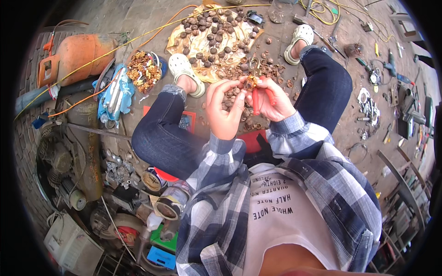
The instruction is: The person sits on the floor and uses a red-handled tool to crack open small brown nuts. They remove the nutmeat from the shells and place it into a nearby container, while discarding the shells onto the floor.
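Observation:
Between my hands is a cracked walnut (pixel 250 82), its brown kernel exposed. My left hand (pixel 223 108) grips it from the left with fingers and thumb. My right hand (pixel 274 101) holds red-handled pliers (pixel 255 103) with the handles hanging down in the palm, and its fingertips touch the walnut's right side. The jaws of the pliers are hidden. Broken walnut shells (pixel 271 67) litter the ground beneath and beyond my hands. Farther out, several whole walnuts (pixel 217 31) lie on crumpled brown paper (pixel 178 36). A container of walnut kernels (pixel 143 72) stands to the left.
An orange gas cylinder (pixel 84 55) lies at the left, with a yellow cord (pixel 114 50) stretched across it. A blue plastic bag (pixel 117 91) sits near the kernels. Open cans (pixel 167 207) stand beside my left thigh. A hammer (pixel 304 20) and metal parts (pixel 369 107) lie at the right.

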`<state>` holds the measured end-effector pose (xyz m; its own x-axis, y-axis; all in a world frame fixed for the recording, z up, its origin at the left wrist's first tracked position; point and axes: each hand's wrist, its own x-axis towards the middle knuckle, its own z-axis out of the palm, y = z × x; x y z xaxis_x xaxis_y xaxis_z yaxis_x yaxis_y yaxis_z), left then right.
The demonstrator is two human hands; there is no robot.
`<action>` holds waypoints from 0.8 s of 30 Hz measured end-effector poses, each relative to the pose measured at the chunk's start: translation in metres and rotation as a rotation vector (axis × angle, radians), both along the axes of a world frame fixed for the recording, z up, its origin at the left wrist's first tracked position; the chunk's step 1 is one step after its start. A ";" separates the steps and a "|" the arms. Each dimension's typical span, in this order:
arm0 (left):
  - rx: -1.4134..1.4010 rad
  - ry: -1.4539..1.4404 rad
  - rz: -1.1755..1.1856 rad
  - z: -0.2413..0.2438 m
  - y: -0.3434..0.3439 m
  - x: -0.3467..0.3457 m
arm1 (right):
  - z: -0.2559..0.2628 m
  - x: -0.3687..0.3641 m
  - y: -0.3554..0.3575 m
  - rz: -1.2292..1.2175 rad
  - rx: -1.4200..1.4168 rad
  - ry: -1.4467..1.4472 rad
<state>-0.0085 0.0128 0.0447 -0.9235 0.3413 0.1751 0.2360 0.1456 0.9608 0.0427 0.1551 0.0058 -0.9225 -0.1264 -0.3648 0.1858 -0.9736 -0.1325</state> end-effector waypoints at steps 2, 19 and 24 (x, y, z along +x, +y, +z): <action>-0.063 0.079 -0.011 0.010 0.002 0.001 | -0.002 0.001 -0.003 -0.010 0.056 -0.031; -0.103 0.042 0.143 0.002 -0.002 0.003 | -0.002 0.000 -0.009 -0.033 0.163 -0.032; -0.094 0.037 0.168 0.004 0.000 0.004 | -0.007 0.000 -0.010 -0.013 0.148 -0.039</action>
<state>-0.0048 0.0130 0.0482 -0.9624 0.1995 0.1846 0.2356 0.2741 0.9324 0.0429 0.1454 -0.0015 -0.9086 -0.0570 -0.4137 0.1811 -0.9464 -0.2675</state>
